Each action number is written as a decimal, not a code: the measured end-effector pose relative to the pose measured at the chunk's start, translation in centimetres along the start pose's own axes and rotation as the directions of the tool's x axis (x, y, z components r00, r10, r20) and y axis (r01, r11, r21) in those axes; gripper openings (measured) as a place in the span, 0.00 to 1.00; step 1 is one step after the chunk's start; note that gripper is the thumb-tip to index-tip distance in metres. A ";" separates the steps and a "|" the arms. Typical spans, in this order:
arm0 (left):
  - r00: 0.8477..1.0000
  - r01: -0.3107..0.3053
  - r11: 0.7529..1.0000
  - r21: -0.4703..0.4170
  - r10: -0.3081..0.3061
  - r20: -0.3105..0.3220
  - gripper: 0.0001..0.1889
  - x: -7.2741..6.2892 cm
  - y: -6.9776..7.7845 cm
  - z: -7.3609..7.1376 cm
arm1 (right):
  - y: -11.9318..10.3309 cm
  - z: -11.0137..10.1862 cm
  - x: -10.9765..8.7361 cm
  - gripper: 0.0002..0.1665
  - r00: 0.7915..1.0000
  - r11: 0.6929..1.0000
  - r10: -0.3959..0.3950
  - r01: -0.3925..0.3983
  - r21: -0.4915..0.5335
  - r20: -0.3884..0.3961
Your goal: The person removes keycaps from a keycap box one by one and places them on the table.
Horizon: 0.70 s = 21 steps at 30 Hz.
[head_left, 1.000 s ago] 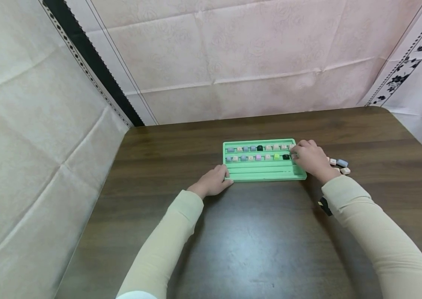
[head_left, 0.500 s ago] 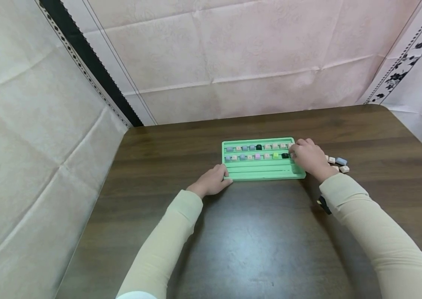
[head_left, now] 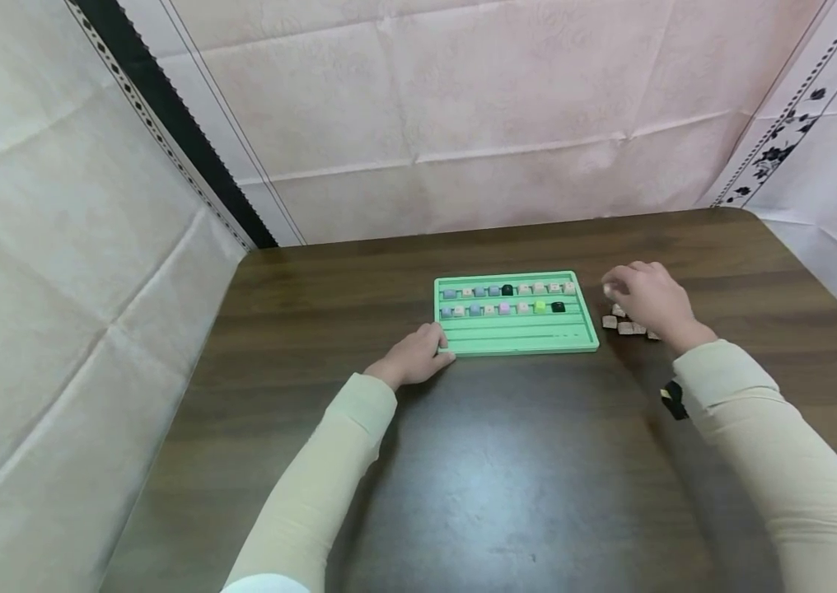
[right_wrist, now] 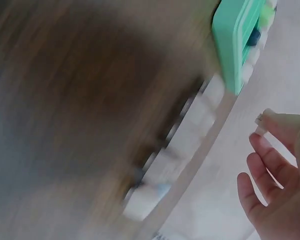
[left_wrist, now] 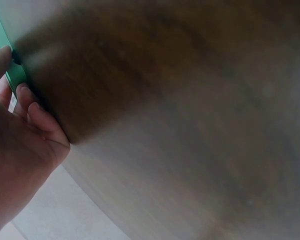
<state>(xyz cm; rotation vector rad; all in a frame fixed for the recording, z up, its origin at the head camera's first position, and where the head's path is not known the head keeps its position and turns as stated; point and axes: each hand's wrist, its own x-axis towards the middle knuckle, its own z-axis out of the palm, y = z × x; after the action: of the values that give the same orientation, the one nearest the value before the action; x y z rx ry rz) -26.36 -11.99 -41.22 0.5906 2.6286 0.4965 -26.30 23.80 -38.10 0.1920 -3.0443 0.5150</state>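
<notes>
A light green slotted tray (head_left: 522, 341) lies on the table, bearing two rows of small keycaps, mostly white and blue-grey with black, lilac and lime ones among them. My left hand (head_left: 413, 354) grips the tray's near left corner; in the left wrist view, thumb and fingers (left_wrist: 37, 112) stand either side of the green edge (left_wrist: 17, 75). To the right of the tray, my right hand (head_left: 652, 298) is raised above a loose group of keycaps (head_left: 626, 328). It pinches a small white keycap (right_wrist: 260, 124) between thumb and index finger, the other fingers loosely bent.
The loose keycaps, blurred in the right wrist view, lie in a cluster (right_wrist: 177, 145) just off the tray's right end. The brown wooden table (head_left: 493, 461) has its far edge against pale cloth (head_left: 522, 115), which also hangs at both sides.
My right hand has moved from the tray's right end rightward to above the loose keycaps, uncovering the ends of both rows. My left hand stays at the tray's corner.
</notes>
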 end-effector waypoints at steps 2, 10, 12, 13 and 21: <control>1.000 0.001 1.000 -0.002 -0.001 0.006 0.11 0.0 0.1 -0.1 | 1.0 -0.5 -0.4 0.17 0.999 1.000 0.028 -0.028 -0.003 0.016; 1.000 -0.002 1.000 -0.007 0.002 0.001 0.11 -0.1 0.0 -0.1 | 4.4 -1.9 -2.0 0.18 0.993 0.992 0.120 -0.120 -0.025 -0.015; 1.000 -0.003 1.000 -0.005 0.003 -0.002 0.11 0.0 -0.1 -0.1 | 5.4 -2.0 -2.4 0.18 0.990 0.989 0.139 -0.140 -0.038 -0.022; 1.000 -0.004 1.000 -0.003 0.004 -0.002 0.11 0.0 -0.2 -0.1 | 5.9 -2.1 -2.6 0.18 0.989 0.988 0.146 -0.147 -0.049 -0.018; 1.000 -0.009 1.000 -0.005 0.009 0.000 0.12 0.1 -0.1 -0.1 | 8.2 -1.8 -4.0 0.18 0.983 0.990 0.119 -0.106 -0.097 0.140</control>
<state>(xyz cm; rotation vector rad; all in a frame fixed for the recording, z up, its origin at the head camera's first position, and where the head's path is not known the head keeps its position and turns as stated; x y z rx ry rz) -26.48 -12.05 -41.19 0.6017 2.6246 0.5060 -23.39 32.51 -39.37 0.0559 -3.2274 0.3852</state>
